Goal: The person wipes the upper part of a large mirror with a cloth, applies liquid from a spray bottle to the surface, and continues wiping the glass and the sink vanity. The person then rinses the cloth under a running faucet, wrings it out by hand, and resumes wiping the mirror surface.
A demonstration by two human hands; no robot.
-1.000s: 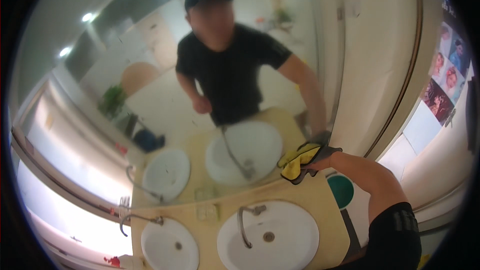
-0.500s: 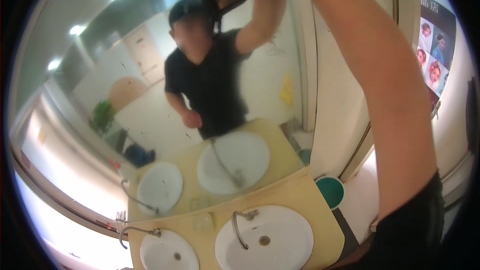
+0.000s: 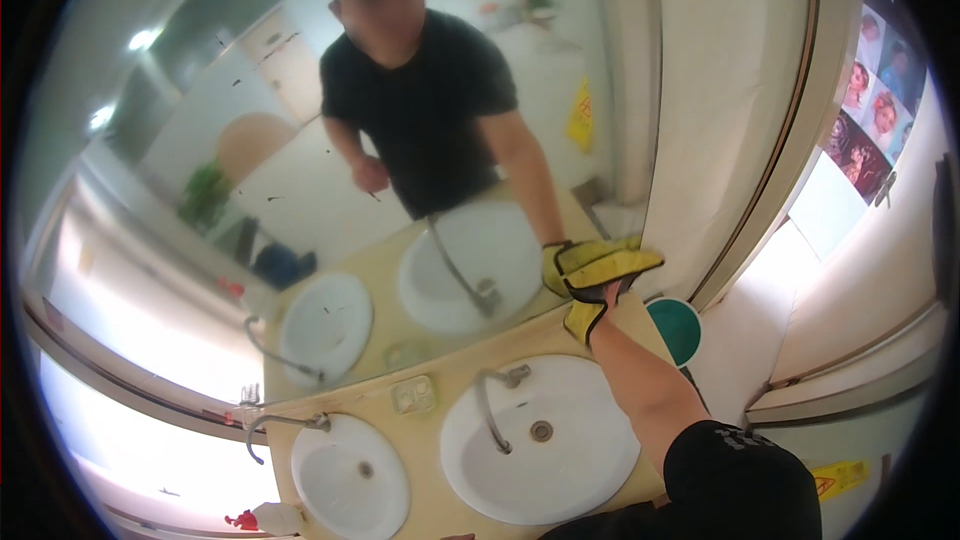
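At the lower right part of the wall mirror (image 3: 300,170), above the beige bench (image 3: 440,440): right hand (image 3: 590,305), arm raised from the lower edge, grip closed on a yellow cleaning cloth with dark edging (image 3: 600,270), the cloth pressed flat against the glass just above where mirror meets bench. Left hand: not in direct view; only its reflection shows, a loosely curled fist hanging at the person's side, holding nothing that can be made out. Below the cloth: large white oval basin (image 3: 545,440) with a curved chrome tap (image 3: 490,405); to its left a smaller white basin (image 3: 350,475) with its own tap, and a small soap dish (image 3: 413,393) between the two. Beside the bench, on the floor: green round bin (image 3: 675,330). Handling note, as a judgement: wiping goes best with the cloth kept spread and flat, even pressure, overlapping strokes, taking care to reach the bottom edge without knocking the tap.
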